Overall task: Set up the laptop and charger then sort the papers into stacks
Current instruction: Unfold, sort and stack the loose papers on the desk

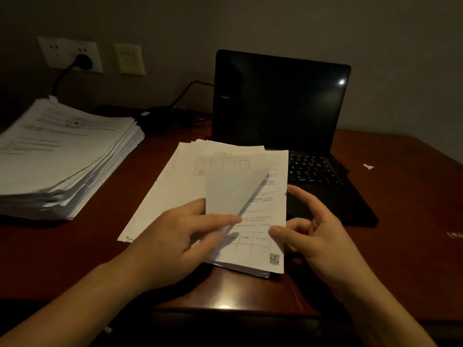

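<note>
An open black laptop [280, 106] with a dark screen stands at the back of the wooden desk [400, 246]. Its charger brick [152, 115] lies behind on the left, with the cable running to a plug [84, 61] in the wall socket. A small pile of printed papers [180, 176] lies in front of the laptop. My left hand [180, 236] pinches the top sheet [225, 196] and lifts it, folded over to the left. My right hand [315, 234] pinches the right edge of the sheet beneath [275, 209].
A tall stack of papers [60, 156] sits at the left of the desk. Small white scraps [368, 167] lie on the desk at the right. A second wall plate [129, 58] is beside the socket. The desk's front edge is close below my hands.
</note>
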The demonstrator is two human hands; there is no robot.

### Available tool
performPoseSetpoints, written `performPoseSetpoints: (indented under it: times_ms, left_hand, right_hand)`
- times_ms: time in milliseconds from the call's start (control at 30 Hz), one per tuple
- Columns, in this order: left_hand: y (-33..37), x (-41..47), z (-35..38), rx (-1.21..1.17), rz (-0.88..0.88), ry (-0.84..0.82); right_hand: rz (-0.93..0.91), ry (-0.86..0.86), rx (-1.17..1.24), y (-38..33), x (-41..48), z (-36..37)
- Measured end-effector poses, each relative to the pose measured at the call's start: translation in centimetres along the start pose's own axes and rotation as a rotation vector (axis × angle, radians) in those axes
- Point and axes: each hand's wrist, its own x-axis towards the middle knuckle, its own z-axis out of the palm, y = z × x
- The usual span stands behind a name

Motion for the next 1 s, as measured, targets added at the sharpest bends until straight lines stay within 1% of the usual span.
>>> performPoseSetpoints:
  times_ms: [33,100,233,333,400,500,600,700,767,800,867,900,967,1000]
  left_hand:
    - [0.0,-0.1,0.0,0.014,-0.019,-0.066]
    - [0.1,-0.3,0.0,0.062,-0.029,-0.101]
    - [0.2,-0.2,-0.2,0.024,-0.026,-0.061]
    - [0.2,-0.1,-0.2,0.046,0.003,-0.05]
    - [0.1,0.0,-0.2,0.043,0.022,0.003]
    - [-0.2,-0.1,0.0,-0.068,-0.009,0.071]
    - [-0.3,0.0,0.2,-0.058,-0.004,0.185]
    - [-0.1,0.1,0.2,-0.083,-0.05,0.261]
    - [0.1,0.0,0.0,-0.129,-0.078,0.302]
    - [0.2,0.0,-0.1,-0.191,-0.081,0.309]
    - [0.8,-0.1,-0.4,-0.298,-0.074,0.253]
    - [1.0,-0.2,-0.5,-0.282,-0.061,0.2]
    - [1.1,-0.2,-0.3,-0.134,-0.021,0.114]
    - [1.0,-0.2,-0.1,-0.058,0.001,0.098]
  right_hand:
    - [-0.005,0.013,-0.019,0.0,0.1,0.2]
    - [-0.014,0.037,-0.04,0.1,0.3,0.4]
    - [-0.039,0.095,-0.038,0.2,0.7,1.0]
    - [-0.068,0.149,-0.05,0.3,1.1,1.7]
    - [-0.089,0.169,-0.053,0.5,1.3,2.0]
    - [-0.09,0.15,-0.021,0.5,1.2,2.0]
    - [-0.05,0.052,0.022,0.3,0.5,1.2]
    - [-0.035,-0.035,0.044,0.6,0.1,0.5]
    - [-0.053,-0.022,0.026,0.7,-0.1,0.5]
    - [-0.065,-0.002,0.016,0.6,0.0,0.6]
    - [-0.091,0.043,0.013,0.3,0.1,1.0]
    - [-0.102,0.065,0.011,0.2,0.3,1.3]
    - [-0.119,0.101,-0.005,-0.1,0.5,1.9]
    - [-0.125,0.114,0.002,-0.1,0.7,2.2]
